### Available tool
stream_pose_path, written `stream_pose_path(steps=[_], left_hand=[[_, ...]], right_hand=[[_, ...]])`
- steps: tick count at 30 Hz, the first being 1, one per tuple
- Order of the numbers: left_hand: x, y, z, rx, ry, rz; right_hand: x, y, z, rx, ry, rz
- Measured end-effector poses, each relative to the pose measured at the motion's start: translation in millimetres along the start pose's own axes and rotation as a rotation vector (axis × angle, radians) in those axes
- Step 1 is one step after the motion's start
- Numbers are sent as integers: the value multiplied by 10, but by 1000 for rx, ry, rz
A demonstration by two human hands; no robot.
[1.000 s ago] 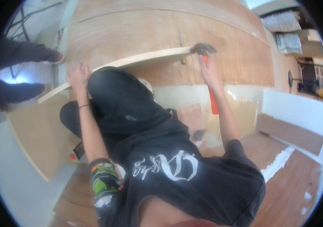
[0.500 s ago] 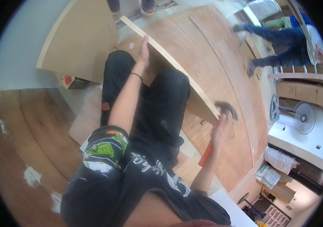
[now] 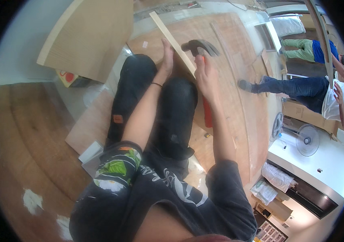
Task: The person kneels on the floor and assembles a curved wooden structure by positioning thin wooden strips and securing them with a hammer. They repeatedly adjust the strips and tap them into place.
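My left hand [image 3: 166, 58] grips a wooden panel [image 3: 171, 39] near its upper end, the palm against one face. The panel stands on edge, tilted in front of my knees, with its pale narrow edge facing up. My right hand [image 3: 206, 76] is closed round a claw hammer [image 3: 200, 46] with a dark metal head and a red-orange handle. The hammer head hangs over the panel's edge, a short way to the right of my left hand. Whether it touches the edge I cannot tell. My right hand and forearm hide the panel's lower part.
A large plywood sheet [image 3: 242, 121] covers the floor ahead. Another wooden panel [image 3: 87, 38] leans at the left wall, a small box [image 3: 69, 78] beneath it. Two people [image 3: 301, 90] are at the right, near a standing fan [image 3: 307, 140] and a cardboard box [image 3: 307, 115].
My right hand has carried the hammer up and leftward along the panel's edge, from its lower end to near my left hand. My left hand keeps its hold. The feet at the top have gone from view.
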State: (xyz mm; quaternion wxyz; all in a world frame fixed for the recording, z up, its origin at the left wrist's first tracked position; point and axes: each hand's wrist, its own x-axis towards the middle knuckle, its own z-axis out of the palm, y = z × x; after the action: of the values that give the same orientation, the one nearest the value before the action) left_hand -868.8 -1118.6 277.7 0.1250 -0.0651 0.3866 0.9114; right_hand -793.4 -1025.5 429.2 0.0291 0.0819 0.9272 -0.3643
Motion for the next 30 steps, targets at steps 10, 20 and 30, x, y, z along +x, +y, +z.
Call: stream_pose_path(steps=[10, 20, 30], left_hand=[[-88, 54, 104, 72, -3, 170], [110, -156, -68, 125, 48, 137], [80, -135, -82, 171, 33, 66]], right_hand=[[99, 101, 90, -83, -44, 4], [166, 1, 65, -59, -109, 29], [173, -3, 73, -72, -88, -28]])
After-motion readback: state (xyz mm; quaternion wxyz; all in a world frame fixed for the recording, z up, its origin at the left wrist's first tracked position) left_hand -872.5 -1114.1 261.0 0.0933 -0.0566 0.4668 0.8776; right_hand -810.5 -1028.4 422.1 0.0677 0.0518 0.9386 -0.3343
